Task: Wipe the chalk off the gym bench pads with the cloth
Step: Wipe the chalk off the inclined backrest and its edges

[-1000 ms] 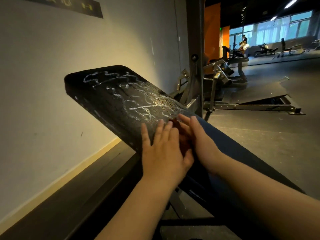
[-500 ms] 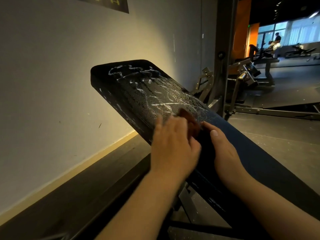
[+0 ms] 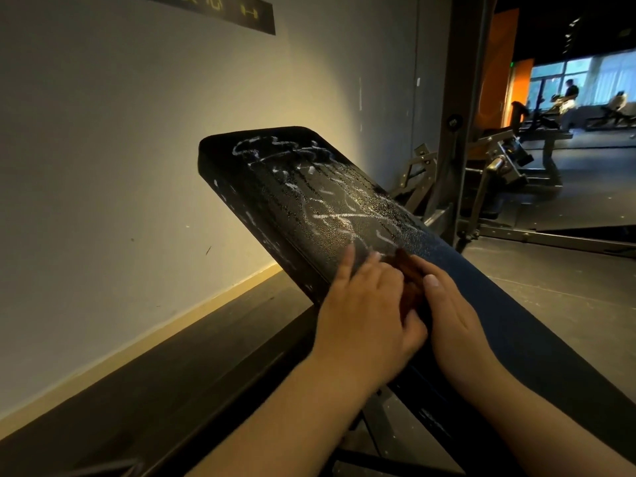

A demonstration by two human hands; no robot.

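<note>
Here, mid-frame, left hand [image 3: 364, 311] and right hand [image 3: 454, 321] pin the cloth [image 3: 407, 270] to the bench pad [image 3: 488, 287] below the chalk [image 3: 330, 218] for wiping; right grip lies flat, left's closure unclear.

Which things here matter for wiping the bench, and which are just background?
Job: black padded bench pad; white chalk scribbles on it; dark reddish-brown cloth; left hand and right hand, both on the cloth.
Background: grey wall; dark wall sign; steel rack upright; grey metal machine beyond.

dark wall sign [image 3: 206, 10], "心", dumbbell icon
</note>
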